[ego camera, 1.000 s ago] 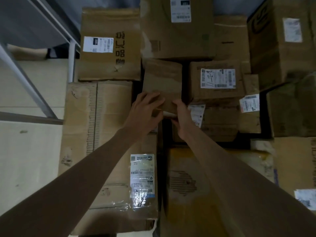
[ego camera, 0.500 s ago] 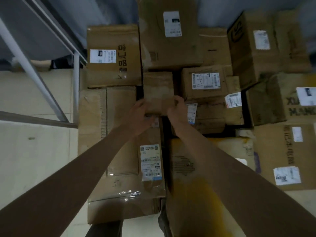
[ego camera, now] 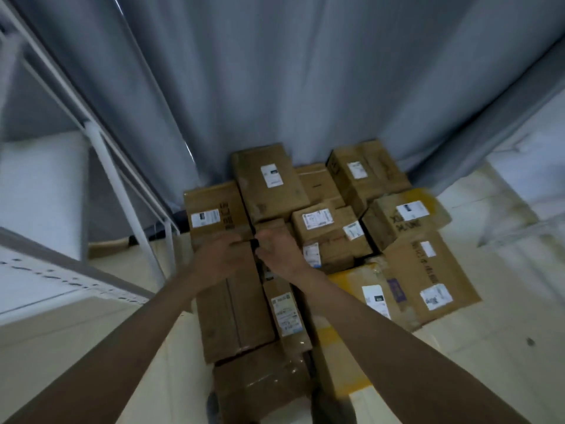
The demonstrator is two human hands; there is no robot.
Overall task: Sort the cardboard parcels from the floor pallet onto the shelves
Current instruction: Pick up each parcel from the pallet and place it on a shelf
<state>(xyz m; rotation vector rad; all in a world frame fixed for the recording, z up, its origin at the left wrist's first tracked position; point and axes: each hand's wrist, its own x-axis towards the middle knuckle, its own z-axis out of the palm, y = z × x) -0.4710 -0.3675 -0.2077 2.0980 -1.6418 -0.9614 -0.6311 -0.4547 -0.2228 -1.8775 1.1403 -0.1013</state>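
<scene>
A heap of brown cardboard parcels [ego camera: 269, 182] with white labels lies on the floor against a grey curtain. In its middle sits a small plain parcel [ego camera: 271, 227]. My left hand [ego camera: 221, 257] grips its left near side and my right hand [ego camera: 279, 251] grips its right near side, fingers curled round the edges. The hands hide most of the parcel, and motion blurs them. A long flat parcel [ego camera: 235, 313] lies under my left forearm.
A white metal shelf rack [ego camera: 101, 160] stands at the left, its pale shelf board [ego camera: 46, 280] close to my left arm. The grey curtain [ego camera: 275, 71] closes the back. A yellow-taped parcel [ego camera: 351, 280] lies under my right arm. Pale floor [ego camera: 489, 347] shows at the right.
My head has risen and pulled back, so the heap looks smaller and the curtain and rack fill more of the view. Both hands stay on the small parcel, now closer together.
</scene>
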